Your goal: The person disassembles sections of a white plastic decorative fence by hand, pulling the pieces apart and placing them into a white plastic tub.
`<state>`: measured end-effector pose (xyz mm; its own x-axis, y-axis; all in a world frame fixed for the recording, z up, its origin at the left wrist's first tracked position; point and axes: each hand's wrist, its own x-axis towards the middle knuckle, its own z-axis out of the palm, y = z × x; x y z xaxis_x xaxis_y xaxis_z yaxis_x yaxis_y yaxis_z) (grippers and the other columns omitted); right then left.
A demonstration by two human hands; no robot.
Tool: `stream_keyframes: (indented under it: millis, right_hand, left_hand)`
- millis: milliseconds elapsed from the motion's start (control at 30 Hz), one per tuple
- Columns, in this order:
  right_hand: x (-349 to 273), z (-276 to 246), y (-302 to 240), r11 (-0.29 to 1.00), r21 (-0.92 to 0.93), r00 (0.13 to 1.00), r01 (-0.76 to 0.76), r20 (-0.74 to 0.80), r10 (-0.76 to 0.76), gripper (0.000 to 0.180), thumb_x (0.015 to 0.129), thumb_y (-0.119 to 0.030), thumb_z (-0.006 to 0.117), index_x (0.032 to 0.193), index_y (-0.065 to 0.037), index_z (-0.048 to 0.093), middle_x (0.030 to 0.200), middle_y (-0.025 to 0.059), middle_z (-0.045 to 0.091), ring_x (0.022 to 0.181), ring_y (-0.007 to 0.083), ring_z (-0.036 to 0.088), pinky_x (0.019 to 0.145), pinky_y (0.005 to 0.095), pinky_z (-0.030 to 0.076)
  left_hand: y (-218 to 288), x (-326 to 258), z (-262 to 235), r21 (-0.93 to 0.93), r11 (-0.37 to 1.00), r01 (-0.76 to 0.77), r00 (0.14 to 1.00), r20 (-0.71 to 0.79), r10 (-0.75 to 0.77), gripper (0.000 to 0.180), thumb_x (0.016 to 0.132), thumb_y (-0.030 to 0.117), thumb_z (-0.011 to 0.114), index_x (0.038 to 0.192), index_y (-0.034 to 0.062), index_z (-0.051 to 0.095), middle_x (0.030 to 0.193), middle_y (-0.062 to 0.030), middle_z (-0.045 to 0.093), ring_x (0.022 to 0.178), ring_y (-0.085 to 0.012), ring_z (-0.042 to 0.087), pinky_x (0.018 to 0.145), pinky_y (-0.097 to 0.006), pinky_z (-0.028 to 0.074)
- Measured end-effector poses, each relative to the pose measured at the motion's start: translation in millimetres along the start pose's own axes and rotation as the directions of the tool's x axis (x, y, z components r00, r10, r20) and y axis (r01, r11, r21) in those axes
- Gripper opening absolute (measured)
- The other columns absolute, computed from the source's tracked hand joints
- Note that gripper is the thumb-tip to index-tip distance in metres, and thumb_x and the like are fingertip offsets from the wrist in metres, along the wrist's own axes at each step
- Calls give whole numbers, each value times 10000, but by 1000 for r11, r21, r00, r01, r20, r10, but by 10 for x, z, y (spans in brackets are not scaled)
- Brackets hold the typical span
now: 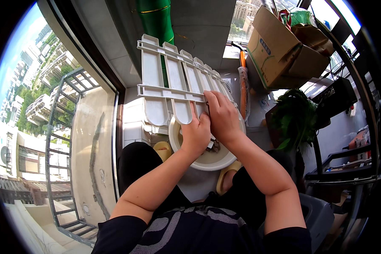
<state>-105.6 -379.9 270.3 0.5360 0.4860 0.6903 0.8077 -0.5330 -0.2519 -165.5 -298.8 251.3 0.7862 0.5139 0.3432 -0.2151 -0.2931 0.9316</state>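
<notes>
A white plastic picket fence panel [180, 73] with rounded slats and two cross rails leans in front of me, its hollow side facing me. My left hand [195, 134] is closed round a slat by the lower rail, index finger stretched along it. Just to the right, my right hand [222, 116] grips the panel at the same rail, fingers bent over it. The two hands nearly touch. Beneath them stands a round white tub [205, 163] between my feet. Some small dark and white pieces [213, 147] show inside it, partly hidden by my hands.
A green segmented post [154, 19] rises behind the panel. To the right are a wrapped orange-handled tool [243, 84], an open cardboard box [279, 51] and a leafy plant [296, 118]. A window with a metal railing [51, 148] runs along the left.
</notes>
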Motion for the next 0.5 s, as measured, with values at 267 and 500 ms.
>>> stream_keyframes:
  millis: [267,500]
  right_hand:
    - [137,-24,18,999,50,999,20,38,-22,261,692,-44,581,952,-40,556,834,89,607,745,266,615,624,348,505]
    - [171,-77,39,990,139,994,-13,109,-3,243,694,-3,581,932,-12,625,822,127,642,715,298,623,639,351,507]
  left_hand:
    - [108,26,-142,-12,1000,-7,999,50,8,508,801,46,437,1291,-56,351,1207,-237,470,1086,-359,480,931,-377,374]
    - [114,34,-184,-13,996,83,990,113,-81,524,797,33,437,1299,-73,336,1228,-238,462,1125,-353,466,949,-366,362]
